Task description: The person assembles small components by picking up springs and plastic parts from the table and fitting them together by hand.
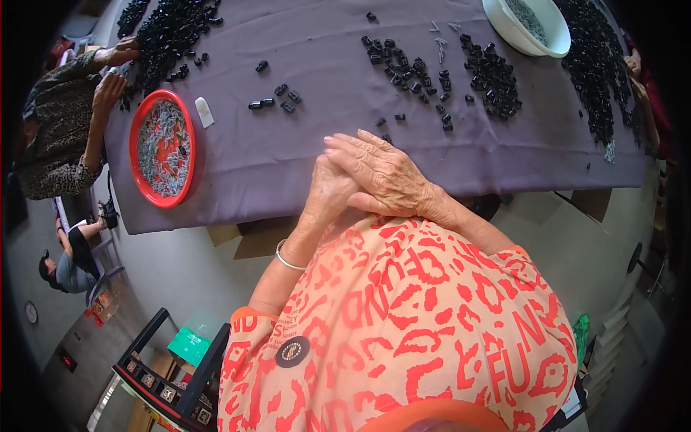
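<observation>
My right hand (392, 175) rests on top of my left hand (331, 189) at the near edge of the table. Its fingers are stretched out and lie across the left hand, with the thumb lower down. Most of my left fingers are hidden beneath it, so their pose does not show. No part is seen in either hand. Just beyond them, a few small black plastic parts (400, 117) lie on the grey cloth (288, 158). Farther off is a loose cluster of black parts (417, 68), with a denser pile (495, 81) to its right. A small group (281, 91) lies left of centre.
On the left stand a red bowl (192, 162) of small grey screw-like pieces and a white scoop-shaped piece (204, 111). A white bowl (536, 50) is at far right. Large black piles (162, 43) lie at both sides. A co-worker's hands (111, 86) work at left.
</observation>
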`<state>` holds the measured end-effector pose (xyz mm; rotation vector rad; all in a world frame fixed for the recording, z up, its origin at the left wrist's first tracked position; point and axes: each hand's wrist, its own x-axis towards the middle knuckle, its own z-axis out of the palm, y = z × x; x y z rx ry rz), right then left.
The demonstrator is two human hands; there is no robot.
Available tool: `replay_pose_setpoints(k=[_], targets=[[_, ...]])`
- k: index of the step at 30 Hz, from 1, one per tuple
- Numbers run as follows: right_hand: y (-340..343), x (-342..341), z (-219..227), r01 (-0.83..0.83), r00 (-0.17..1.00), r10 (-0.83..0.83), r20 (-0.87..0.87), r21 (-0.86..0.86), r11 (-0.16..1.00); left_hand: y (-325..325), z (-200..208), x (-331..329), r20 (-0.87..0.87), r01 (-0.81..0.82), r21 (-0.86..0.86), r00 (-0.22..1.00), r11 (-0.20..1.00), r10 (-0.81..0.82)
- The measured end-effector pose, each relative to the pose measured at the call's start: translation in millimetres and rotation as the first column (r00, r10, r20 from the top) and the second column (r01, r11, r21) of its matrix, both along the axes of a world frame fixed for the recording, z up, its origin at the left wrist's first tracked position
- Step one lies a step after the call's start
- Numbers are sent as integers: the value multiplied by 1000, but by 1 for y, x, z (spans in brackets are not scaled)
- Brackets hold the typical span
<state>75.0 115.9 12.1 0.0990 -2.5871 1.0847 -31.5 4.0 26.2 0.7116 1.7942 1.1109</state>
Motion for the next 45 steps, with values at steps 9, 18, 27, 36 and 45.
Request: replay_pose_setpoints(k=[9,18,27,36,45], targets=[[45,30,1,533,832,-492,-257,121,838,6,14,13,291,-173,-106,936,979,197],[80,5,-10,686,727,-649,-224,237,688,2,-7,-91,-427,-357,165,814,919,393],[75,17,-5,401,915,-376,-144,237,885,8,-7,-56,-737,-150,328,577,933,352],[92,-20,-6,488,873,-453,-181,307,817,34,-3,1,-618,-15,297,759,955,204],[96,12,0,425,904,-420,-85,297,855,18,-12,6,-606,-66,311,755,948,251]])
